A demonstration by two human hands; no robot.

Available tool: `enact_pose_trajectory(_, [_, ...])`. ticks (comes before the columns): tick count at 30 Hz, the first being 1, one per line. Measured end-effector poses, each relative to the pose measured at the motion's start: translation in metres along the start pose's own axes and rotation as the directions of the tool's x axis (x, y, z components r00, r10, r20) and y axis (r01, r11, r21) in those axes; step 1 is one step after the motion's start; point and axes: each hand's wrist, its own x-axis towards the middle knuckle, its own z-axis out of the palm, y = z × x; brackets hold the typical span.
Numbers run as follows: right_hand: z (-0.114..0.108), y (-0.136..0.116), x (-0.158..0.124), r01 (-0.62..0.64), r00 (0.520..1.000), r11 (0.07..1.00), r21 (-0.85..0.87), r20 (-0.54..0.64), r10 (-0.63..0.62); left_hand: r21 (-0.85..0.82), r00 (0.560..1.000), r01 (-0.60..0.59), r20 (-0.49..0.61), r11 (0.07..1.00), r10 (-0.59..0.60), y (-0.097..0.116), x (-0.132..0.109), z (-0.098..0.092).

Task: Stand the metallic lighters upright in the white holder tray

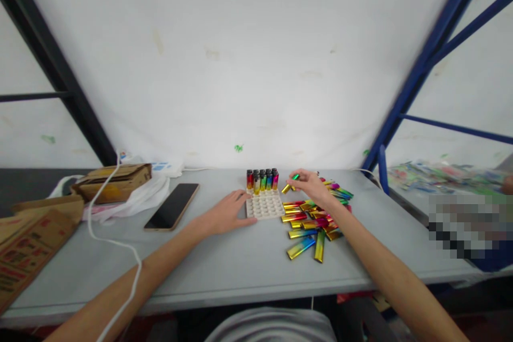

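Observation:
A pale tray (265, 207) with rows of round holes lies on the grey table. Several shiny lighters (263, 180) with black tops stand upright in its back rows; the front holes hold nothing. My left hand (226, 214) rests at the tray's left edge, thumb and fingers spread apart. Just right of the tray, my right hand (310, 184) pinches a green-and-gold lighter (286, 188), which is tilted above the table. Beneath my right hand and forearm spreads a loose pile of metallic lighters (301, 248) in gold, blue, red and green, partly hidden by the arm.
A phone (173, 206) lies left of the tray. Farther left are cardboard boxes (114, 181), a white plastic bag (156, 192) and a white cable (116, 243) crossing my left forearm. Blue metal posts (401, 101) rise at the right. Another surface with colourful packets (436, 176) lies beyond.

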Motion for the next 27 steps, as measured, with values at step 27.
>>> enact_pose_trajectory(27, [0.056,-0.006,-0.010,-0.274,0.961,0.927,0.255,0.031,0.275,-0.014,1.000,-0.022,-0.012,1.000,0.022,-0.003,0.000,0.002])
